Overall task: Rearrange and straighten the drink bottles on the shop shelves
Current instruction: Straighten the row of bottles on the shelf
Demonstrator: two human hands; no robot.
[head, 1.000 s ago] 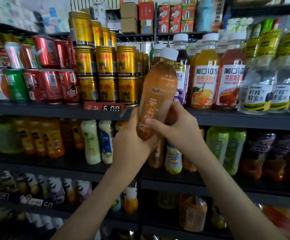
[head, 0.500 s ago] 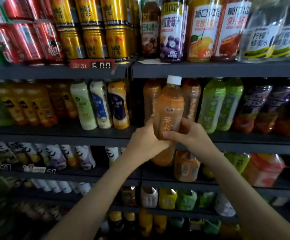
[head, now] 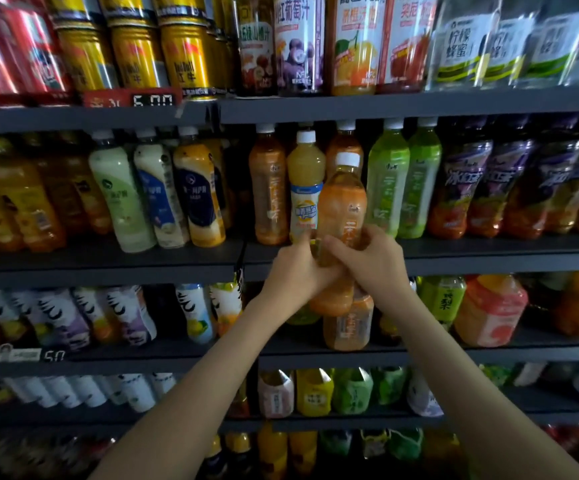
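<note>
- My left hand (head: 298,271) is wrapped around the lower half of the orange bottle (head: 343,206), fingers curled against its left side.
- My right hand (head: 371,263) grips the same bottle from the right, thumb across the front and fingers bent around its side, so the two hands meet on it.
- The orange bottle is upright with its white cap (head: 348,159) on top. I hold it in the air in front of the middle shelf (head: 488,258), and its base hangs lower than the shelf's front edge.
- Just behind it to the left, a yellow bottle (head: 306,188) with a white and blue label stands on that shelf.
- Left of the yellow one stands another orange tea bottle (head: 269,192), and a third one shows behind my bottle's neck.
- To the right of my bottle stand two green bottles (head: 388,188), side by side, then a row of dark bottles with purple labels (head: 464,192).
- Further left on the same shelf are pale milky bottles (head: 121,199), leaning a little.
- The shelf above carries gold cans (head: 184,53), red cans (head: 21,53) and tall juice bottles, with a red price tag (head: 132,98) on its edge.
- On the shelf below, directly under my hands, stands one more orange bottle (head: 348,323), partly hidden by the one I hold.
</note>
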